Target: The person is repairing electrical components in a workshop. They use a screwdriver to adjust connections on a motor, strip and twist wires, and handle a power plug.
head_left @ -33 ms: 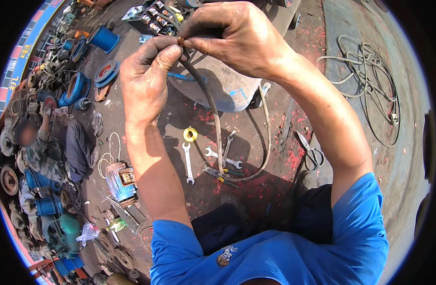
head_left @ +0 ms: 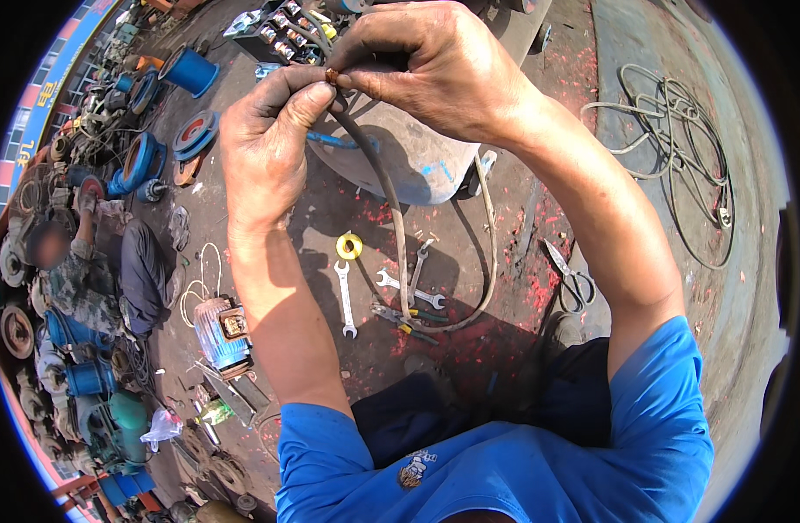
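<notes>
Both my hands meet at the stripped copper end point(head_left: 331, 76) of a dark cable point(head_left: 374, 157). My left hand point(head_left: 265, 148) pinches it between thumb and index finger, and my right hand point(head_left: 417, 74) grips it from the right with closed fingers. Behind them are a dark box with exposed terminals point(head_left: 278, 35) and a grey, dusty rounded body point(head_left: 426, 161). The cable loops down to the ground, where pliers point(head_left: 409, 324), a yellow tape roll point(head_left: 349, 247) and several spanners point(head_left: 344, 296) lie below my hands.
At left, a person point(head_left: 138, 270) in camouflage sits among piled machine parts, blue castings point(head_left: 186, 71) and pumps. A small motor point(head_left: 221, 336) sits left of my forearm. Scissors point(head_left: 570, 279) lie right; coiled cable point(head_left: 679, 157) lies farther right. My feet point(head_left: 561, 331) are below.
</notes>
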`<state>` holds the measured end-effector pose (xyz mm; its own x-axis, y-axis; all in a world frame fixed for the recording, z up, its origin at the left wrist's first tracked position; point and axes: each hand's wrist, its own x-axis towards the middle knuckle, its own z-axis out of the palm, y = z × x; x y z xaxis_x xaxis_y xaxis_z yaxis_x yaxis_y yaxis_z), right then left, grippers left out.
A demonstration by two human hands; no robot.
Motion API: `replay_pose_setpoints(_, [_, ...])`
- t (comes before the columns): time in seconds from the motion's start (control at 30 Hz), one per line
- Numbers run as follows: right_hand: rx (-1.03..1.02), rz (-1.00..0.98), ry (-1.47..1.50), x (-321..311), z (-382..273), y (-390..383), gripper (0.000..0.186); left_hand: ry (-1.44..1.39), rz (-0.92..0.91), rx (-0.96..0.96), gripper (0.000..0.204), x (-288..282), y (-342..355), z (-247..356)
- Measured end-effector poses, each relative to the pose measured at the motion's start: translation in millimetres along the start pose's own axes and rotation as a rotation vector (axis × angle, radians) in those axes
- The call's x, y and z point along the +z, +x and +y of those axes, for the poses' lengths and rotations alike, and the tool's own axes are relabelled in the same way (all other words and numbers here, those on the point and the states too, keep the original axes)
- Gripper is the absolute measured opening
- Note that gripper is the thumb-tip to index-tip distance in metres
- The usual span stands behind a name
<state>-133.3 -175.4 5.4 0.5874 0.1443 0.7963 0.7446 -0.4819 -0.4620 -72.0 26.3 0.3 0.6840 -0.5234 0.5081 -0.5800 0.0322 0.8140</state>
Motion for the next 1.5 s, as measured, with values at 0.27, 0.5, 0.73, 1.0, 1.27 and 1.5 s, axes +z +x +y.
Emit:
replay_pose_setpoints(0.27, [0.167,-0.184,0.059,-8,-5,10,0.013,0.109,-0.087,-0.044,0.017,-6,2,8])
replay_pose_setpoints(0.5, [-0.07,-0.078,-0.084,4,9,3,0.011,0.084,-0.117,-0.067,0.016,-8,2,8])
replay_pose_setpoints(0.73, [0.229,0.076,0.187,23,1,-1,0.017,-0.048,0.001,-0.024,0.019,-4,-7,8])
replay_pose_setpoints(1.0, [0.171,0.188,0.136,37,-9,1,0.018,-0.019,0.089,0.014,0.023,-2,-19,25])
replay_pose_setpoints(1.27, [0.159,0.144,0.047,45,-10,1,0.021,0.025,0.15,-0.019,0.021,-5,-28,33])
replay_pose_setpoints(1.5, [0.108,0.153,0.047,46,-10,1,0.019,0.035,0.178,-0.02,0.019,-7,-28,33])
